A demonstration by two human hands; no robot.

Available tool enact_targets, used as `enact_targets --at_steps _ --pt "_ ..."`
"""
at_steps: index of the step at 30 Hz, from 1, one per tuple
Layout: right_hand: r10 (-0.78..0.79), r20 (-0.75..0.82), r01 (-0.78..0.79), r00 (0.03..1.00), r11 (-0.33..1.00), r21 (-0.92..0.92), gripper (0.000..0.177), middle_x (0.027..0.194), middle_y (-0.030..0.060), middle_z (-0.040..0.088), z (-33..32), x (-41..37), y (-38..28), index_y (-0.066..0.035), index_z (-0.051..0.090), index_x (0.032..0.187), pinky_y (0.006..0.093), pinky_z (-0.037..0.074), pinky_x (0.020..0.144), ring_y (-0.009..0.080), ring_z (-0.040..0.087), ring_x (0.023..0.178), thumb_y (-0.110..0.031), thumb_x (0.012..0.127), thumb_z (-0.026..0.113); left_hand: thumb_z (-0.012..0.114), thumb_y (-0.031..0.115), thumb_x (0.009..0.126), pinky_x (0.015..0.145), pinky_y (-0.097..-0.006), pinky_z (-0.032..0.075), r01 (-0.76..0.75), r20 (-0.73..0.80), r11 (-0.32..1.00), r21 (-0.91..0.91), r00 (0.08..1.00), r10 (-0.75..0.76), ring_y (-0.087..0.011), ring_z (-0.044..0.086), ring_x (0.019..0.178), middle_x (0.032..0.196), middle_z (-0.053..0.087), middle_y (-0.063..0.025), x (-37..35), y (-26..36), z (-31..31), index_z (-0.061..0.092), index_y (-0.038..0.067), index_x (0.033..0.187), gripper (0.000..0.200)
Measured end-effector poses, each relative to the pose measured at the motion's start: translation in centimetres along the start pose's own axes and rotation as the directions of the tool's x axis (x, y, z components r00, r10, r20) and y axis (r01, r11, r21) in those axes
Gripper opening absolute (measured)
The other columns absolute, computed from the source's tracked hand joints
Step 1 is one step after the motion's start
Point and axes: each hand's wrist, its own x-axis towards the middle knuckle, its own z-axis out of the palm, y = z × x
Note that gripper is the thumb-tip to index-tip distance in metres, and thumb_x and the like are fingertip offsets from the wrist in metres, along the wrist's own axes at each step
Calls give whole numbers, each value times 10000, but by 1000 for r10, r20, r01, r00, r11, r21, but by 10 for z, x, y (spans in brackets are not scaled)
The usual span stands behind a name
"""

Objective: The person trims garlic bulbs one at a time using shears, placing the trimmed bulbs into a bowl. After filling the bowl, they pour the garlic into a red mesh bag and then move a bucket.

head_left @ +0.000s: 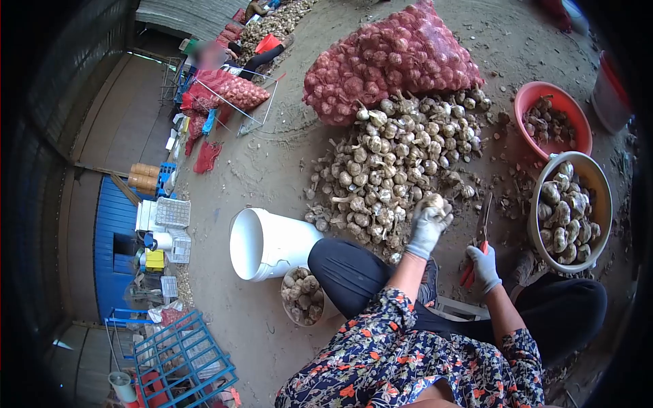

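My left hand, in a pale work glove, is closed around a garlic bulb at the near edge of a large heap of garlic. To its right, my right hand, gloved too, grips pruning shears by their red handles. The blades point away from me, and they look narrow and close together. Some of the handles is hidden behind my fingers. A beige tub holding garlic bulbs stands right of the shears.
A filled red mesh sack lies behind the heap. A red basin sits at right. At left are a white bucket on its side and a small tub of garlic. Another person sits further off.
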Motion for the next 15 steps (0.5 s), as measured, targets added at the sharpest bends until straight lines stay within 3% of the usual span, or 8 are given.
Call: enact_targets --at_steps 2,4,5,7,8,9,12,15 --pt "21 17 -20 1000 999 -47 117 668 34 534 -6 7 8 -42 508 826 307 463 524 144 540 572 -125 798 586 599 77 762 842 -445 535 -89 69 992 88 994 83 -263 628 961 1075 615 -97 -1 21 2 510 110 1205 453" --pt "-52 -55 16 997 855 -519 210 727 92 576 -6 10 7 -9 508 873 338 491 618 225 595 660 -165 790 622 565 20 747 863 -437 530 -90 104 986 140 992 75 -262 616 990 1116 597 -93 -4 37 11 446 124 1284 559" --pt "-248 -13 174 969 718 -674 318 837 164 614 -6 3 2 6 504 953 397 490 725 336 618 815 -211 776 656 622 86 757 838 -403 537 -114 93 981 158 991 100 -231 617 947 1057 595 -69 -6 40 21 443 119 1269 543" --pt "-582 101 446 807 489 -750 387 936 212 622 -22 26 47 -14 498 1032 449 467 774 410 591 921 -225 758 671 687 138 768 812 -348 539 -181 89 946 270 983 163 -178 608 903 997 586 -33 -12 42 37 429 118 1276 570" --pt "-579 186 499 794 445 -744 403 959 248 603 -21 20 34 -33 475 1057 487 446 769 434 568 949 -202 741 658 695 124 769 811 -327 535 -213 99 909 358 977 190 -156 599 902 996 580 -21 -8 42 41 417 123 1298 597" --pt "-365 193 379 911 557 -738 395 922 272 585 -16 9 7 -35 464 1050 503 437 752 458 547 914 -185 728 637 713 81 764 798 -299 530 -241 116 885 399 970 212 -128 584 900 1014 571 -9 -5 42 42 402 122 1325 642" --pt "-331 210 354 920 475 -806 322 890 265 585 -9 -4 -16 -27 455 1019 503 435 744 452 553 884 -187 772 585 734 -8 716 784 -277 535 -268 124 669 693 959 255 -121 576 874 1029 568 -44 -5 50 46 442 44 1273 631" --pt "-413 212 369 886 349 -862 319 937 205 592 -2 -14 -30 -53 474 1040 466 448 786 379 587 916 -226 799 592 744 10 710 765 -248 509 -240 171 546 803 970 175 -100 569 835 978 574 -42 -8 59 57 493 23 1168 522"
